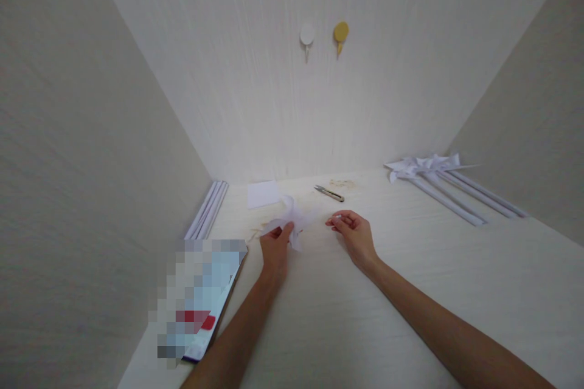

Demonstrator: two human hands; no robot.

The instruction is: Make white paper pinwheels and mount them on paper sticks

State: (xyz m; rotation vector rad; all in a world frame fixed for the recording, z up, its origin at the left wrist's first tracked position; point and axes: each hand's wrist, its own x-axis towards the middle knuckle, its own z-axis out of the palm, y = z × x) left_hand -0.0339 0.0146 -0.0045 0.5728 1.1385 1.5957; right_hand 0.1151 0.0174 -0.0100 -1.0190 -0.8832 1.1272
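In the head view, the left hand (275,249) has its fingers pinched on the curled white paper (292,213), over the table (365,328); a slack pinch could let the curls spring loose, a hard one could crease them. The right hand (358,242), near the paper's right side, has its fingers drawn nearly together (whether around something small, I cannot tell). A careless reach could meet the snips (329,193) beyond. Blur softens the paper's edges, and the left hand hides its lower part.

No text, labels, brands or numbers readable; device screen (223,279) largely pixelated, any lettering illegible.
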